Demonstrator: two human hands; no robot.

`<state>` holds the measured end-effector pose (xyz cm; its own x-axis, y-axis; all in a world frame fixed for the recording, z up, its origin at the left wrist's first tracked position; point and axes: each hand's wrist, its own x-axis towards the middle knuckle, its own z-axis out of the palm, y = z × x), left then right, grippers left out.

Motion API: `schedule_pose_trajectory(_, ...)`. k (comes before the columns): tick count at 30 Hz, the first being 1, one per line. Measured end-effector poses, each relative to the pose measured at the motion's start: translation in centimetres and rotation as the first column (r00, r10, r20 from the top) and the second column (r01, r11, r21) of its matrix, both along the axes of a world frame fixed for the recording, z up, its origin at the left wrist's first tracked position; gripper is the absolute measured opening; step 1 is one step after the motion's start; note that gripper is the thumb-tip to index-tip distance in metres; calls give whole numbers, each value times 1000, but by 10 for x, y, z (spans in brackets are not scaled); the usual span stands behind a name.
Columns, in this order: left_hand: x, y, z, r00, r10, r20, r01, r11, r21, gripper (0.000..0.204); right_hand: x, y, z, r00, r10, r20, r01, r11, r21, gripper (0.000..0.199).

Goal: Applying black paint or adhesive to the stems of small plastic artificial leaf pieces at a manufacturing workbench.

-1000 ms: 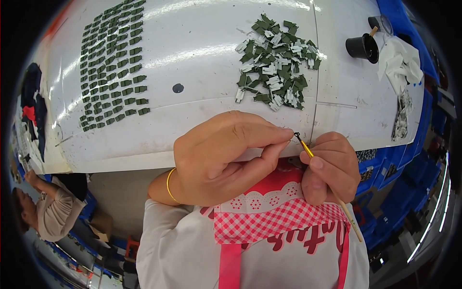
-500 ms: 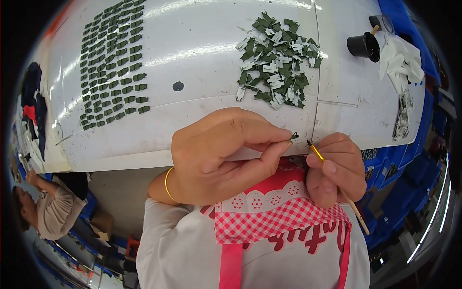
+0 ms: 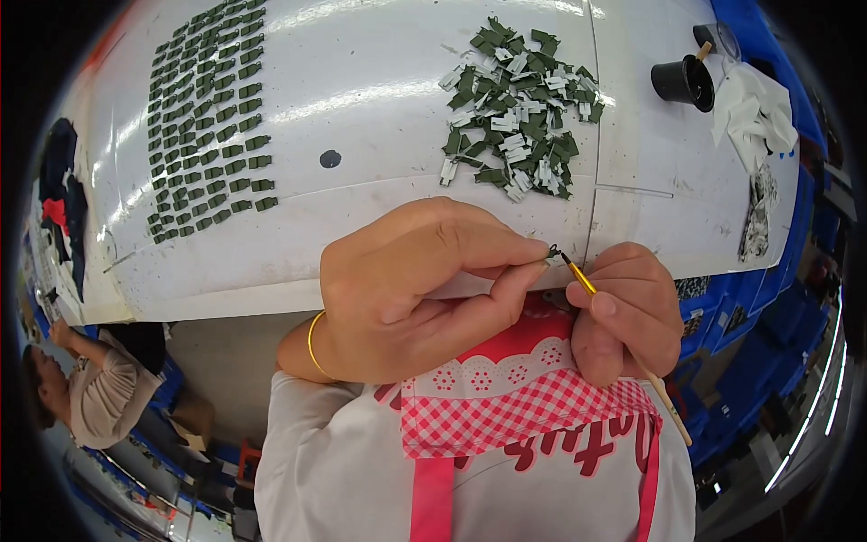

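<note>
Left hand (image 3: 424, 289) grip tight on a tiny green piece (image 3: 551, 257), right hand (image 3: 628, 312) grip tight around a thin yellow-tipped paintbrush (image 3: 591, 289), mid-frame.

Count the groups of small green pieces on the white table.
2: neat rows of small dark green pieces at the far left of the white table, and a loose heap of green and white pieces right of centre. Pieces under the heap may be hidden.

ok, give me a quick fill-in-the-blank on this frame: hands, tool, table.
1. The right hand holds a thin ____ with a yellow ferrule.
2. The left hand pinches a small piece at its ____.
3. The sorted green pieces lie in ____ on the white table.

Missing: brush; fingertips; rows
</note>
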<state>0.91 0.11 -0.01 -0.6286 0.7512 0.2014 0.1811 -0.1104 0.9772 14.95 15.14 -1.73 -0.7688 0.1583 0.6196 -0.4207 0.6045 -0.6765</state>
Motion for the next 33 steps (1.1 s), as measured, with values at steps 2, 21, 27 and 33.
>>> schedule_pose_trajectory(2, 0, 0, 1, 1000, 0, -1, 0, 1000, -7, 23, -3, -1, -1, 1000, -17, -24, 18, 1000, 11, 24)
schedule_pose_trajectory(21, -3, -2, -2, 995, -31, 91, 30, 1000, 8, 22, 0, 0, -1, 995, -59, -79, 51, 994, -99, 22)
schedule_pose_trajectory(27, -8, -8, 4, 855, -172, 489, 144, 985, 95, 14, -1, 5, 0, 995, 11, -96, -43, 942, -333, 27)
schedule_pose_trajectory(33, -11, -7, 0, 854, -220, 471, 216, 974, 64, 11, -9, -7, 3, 991, 81, -108, -116, 919, -378, 25)
